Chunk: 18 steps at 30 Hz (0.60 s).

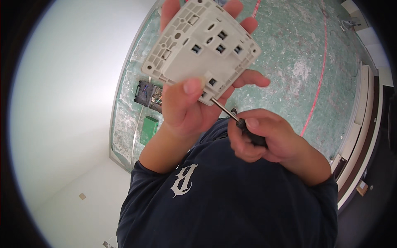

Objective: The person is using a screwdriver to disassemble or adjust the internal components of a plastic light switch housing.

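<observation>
A pale grey plastic wall socket or switch panel [186,64] is held up in front of me, its back with square terminal holes facing me. My left hand [184,107] is closed round it from beneath, the thumb pressed on its back and the other fingers showing past its far and right edges. Wrapped in my right hand [275,134] is a screwdriver [226,110] with a black handle and a metal shaft. Its tip meets the panel at the near lower edge, beside a terminal hole; whether it sits in a screw cannot be made out.
Below to the left, an open black toolbox [143,93] with small items lies on the worn green floor [289,62]. A green box [149,130] stands near it, with a pale cable [137,131] alongside. A white wall [74,82] rises at left; a pale ledge [357,111] runs along the right.
</observation>
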Tool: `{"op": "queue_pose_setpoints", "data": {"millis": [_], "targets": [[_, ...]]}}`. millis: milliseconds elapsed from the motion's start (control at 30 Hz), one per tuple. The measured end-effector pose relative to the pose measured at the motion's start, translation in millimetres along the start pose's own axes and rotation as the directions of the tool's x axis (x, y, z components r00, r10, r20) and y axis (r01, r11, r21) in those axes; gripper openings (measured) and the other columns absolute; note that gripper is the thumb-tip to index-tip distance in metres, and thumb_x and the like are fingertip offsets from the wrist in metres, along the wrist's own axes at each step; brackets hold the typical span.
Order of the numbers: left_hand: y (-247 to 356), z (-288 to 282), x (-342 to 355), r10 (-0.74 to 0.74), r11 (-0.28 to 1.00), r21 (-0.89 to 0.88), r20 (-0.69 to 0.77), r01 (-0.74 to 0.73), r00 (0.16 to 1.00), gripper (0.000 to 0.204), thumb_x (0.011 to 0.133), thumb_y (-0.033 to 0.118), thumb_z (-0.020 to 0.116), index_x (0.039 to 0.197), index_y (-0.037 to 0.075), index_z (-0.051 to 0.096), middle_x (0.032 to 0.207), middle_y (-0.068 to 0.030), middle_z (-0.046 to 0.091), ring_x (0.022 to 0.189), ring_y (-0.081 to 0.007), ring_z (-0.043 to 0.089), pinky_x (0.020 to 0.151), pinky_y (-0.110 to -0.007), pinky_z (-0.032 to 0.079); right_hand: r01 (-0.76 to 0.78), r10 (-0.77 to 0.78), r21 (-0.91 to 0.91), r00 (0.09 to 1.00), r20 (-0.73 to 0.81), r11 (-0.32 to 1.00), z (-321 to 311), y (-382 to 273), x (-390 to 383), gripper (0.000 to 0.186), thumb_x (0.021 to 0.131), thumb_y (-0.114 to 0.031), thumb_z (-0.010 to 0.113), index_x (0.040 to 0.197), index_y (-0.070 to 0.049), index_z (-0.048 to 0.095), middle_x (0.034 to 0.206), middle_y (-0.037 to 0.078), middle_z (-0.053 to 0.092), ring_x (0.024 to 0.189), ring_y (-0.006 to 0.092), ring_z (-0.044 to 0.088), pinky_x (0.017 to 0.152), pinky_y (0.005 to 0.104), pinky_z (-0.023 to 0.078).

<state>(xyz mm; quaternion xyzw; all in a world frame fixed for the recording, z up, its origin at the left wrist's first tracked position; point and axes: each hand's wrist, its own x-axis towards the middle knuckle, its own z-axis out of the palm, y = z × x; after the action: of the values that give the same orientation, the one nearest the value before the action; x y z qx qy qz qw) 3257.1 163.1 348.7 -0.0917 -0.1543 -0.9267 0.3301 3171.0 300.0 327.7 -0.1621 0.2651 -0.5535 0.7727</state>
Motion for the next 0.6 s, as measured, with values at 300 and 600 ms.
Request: {"op": "queue_pose_setpoints", "data": {"millis": [300,600], "targets": [[5.7,-14.6,-1.5,-0.089,0.996,0.01,-0.204,0.093,0.975,0.07,0.089,0.028,0.052,0.148,0.025,0.014,0.133,-0.0193,0.044,0.124,-0.0315,0.047,0.076,-0.05,0.057,0.054,-0.064,0.063,0.982,0.178,0.997,1.1,16.5,20.3,0.045,0.102,-0.036,0.039,0.076,-0.003,0.053,0.056,-0.001,0.041,0.048,0.0067,0.034,0.044,0.0232,0.026],[33.5,-32.6,-4.2,-0.049,0.996,0.056,-0.251,0.065,0.967,0.07,0.089,0.027,0.052,0.148,0.023,0.014,0.132,-0.019,0.045,0.123,-0.0312,0.048,0.076,-0.049,0.057,0.033,-0.526,-0.979,0.839,0.135,-0.199,14.8,5.2,44.3,0.023,0.092,-0.024,0.059,0.08,-0.004,0.053,0.059,0.008,0.05,0.047,0.0234,0.051,0.046,0.0328,0.04]]}}
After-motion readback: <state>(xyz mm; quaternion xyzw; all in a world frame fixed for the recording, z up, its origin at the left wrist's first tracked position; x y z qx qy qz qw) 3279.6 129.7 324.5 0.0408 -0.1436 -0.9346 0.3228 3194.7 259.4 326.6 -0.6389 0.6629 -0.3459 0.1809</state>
